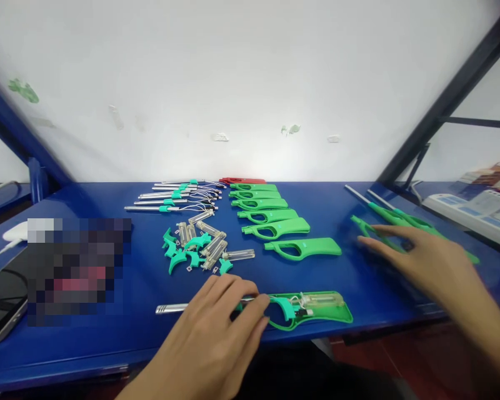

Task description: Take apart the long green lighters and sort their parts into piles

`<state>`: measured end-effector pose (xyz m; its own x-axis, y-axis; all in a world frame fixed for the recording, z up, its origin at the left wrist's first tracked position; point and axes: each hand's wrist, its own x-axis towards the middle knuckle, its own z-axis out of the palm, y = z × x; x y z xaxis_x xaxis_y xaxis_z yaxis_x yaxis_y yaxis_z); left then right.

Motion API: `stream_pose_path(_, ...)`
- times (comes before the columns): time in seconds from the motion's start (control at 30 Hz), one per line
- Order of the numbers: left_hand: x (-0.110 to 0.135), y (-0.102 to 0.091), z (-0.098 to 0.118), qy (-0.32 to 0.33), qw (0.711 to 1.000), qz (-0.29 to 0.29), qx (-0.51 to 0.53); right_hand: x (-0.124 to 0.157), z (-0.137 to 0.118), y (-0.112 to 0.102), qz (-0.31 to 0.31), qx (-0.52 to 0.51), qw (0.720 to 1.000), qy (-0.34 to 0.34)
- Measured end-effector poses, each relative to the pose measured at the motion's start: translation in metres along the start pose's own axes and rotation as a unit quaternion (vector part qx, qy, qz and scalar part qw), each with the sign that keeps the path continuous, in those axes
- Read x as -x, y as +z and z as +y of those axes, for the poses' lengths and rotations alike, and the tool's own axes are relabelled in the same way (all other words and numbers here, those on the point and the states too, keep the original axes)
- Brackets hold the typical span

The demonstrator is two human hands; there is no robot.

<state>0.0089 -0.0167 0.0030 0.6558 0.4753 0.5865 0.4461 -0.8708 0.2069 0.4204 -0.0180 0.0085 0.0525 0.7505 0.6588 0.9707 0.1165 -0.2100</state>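
Near the table's front edge, my left hand (216, 322) is closed over the neck of an opened gas lighter (345, 316). Its silver tube sticks out to the left of my fingers. To their right, the green half-shell lies open side up, with a teal trigger (286, 307), wires and a clear fuel tank (323, 300) inside. Over on the right, my right hand (416, 255) has its thumb and fingers around a green lighter shell (360, 224), partly hidden by the hand. Two lighters with silver tubes (383, 211) lie just behind it.
Several green shells (316, 247) form a column mid-table, with a red one (244, 180) at the back. Left of them lie tube assemblies (150, 208), loose clear tanks (239, 255) and teal triggers (177, 260). A dark device (8, 289) sits left; a white power strip (475, 214) is right.
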Motion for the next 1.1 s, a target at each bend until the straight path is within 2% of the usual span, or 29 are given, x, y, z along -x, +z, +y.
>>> stream_pose_path(0.1, -0.009, 0.006, 0.005, 0.029, 0.999, 0.0, -0.033, 0.001, -0.001, 0.009, -0.028, 0.103, 0.994, 0.028)
stream_pose_path(0.17, -0.015, 0.009, 0.006, 0.026, 0.998, -0.025, -0.058, 0.003, -0.011, 0.009, -0.023, 0.118, 0.992, 0.034)
stream_pose_path(0.23, -0.021, 0.01, 0.005, 0.011, 0.996, -0.06, -0.065, 0.007, -0.029, 0.003, -0.012, 0.075, 0.996, 0.037)
stream_pose_path(0.3, -0.024, 0.011, 0.003, -0.004, 0.995, -0.083, -0.057, 0.013, -0.052, -0.007, -0.045, -0.016, 0.999, 0.026)
stream_pose_path(0.4, -0.024, 0.013, 0.0, -0.004, 0.996, -0.073, -0.05, 0.025, -0.085, -0.016, -0.148, -0.132, 0.979, -0.058)
stream_pose_path(0.5, -0.021, 0.015, -0.001, 0.007, 0.997, -0.05, -0.052, 0.034, -0.103, -0.015, -0.19, -0.149, 0.966, -0.09)
stream_pose_path(0.7, -0.015, 0.016, -0.004, 0.002, 1.0, -0.02, -0.022, 0.04, -0.103, -0.005, -0.204, -0.137, 0.965, -0.09)
stream_pose_path(0.8, -0.014, 0.013, -0.01, -0.02, 1.0, 0.018, 0.014, 0.041, -0.101, -0.005, -0.208, -0.126, 0.965, -0.097)
stream_pose_path(0.9, -0.015, 0.012, -0.017, -0.039, 0.998, 0.046, -0.009, 0.043, -0.102, -0.006, -0.211, -0.126, 0.964, -0.101)
stream_pose_path(1.0, -0.019, 0.015, -0.018, -0.05, 0.996, 0.044, -0.053, 0.044, -0.104, -0.007, -0.218, -0.134, 0.962, -0.093)
stream_pose_path(1.1, -0.022, 0.019, -0.009, -0.055, 0.996, 0.028, -0.057, 0.044, -0.106, -0.009, -0.224, -0.146, 0.96, -0.084)
